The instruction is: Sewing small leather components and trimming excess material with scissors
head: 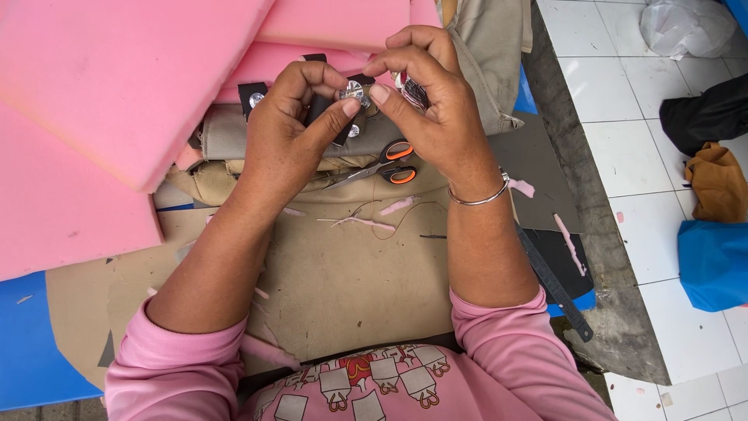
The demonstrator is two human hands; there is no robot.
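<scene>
Seemingly face-up, shiny stud (pixel 354 92) between hands.

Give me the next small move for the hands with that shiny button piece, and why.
Probably press the small silver button down into the black piece held behind it. The left hand pinches both between thumb and fingers, and the right hand has a fingertip against the button's edge, so it looks lined up but not visibly seated. The scissors lie untouched below on the beige fabric.

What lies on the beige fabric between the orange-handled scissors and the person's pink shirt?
In the head view, only small pink foam scraps and loose threads lie on the beige fabric between the scissors and the pink shirt.
</scene>
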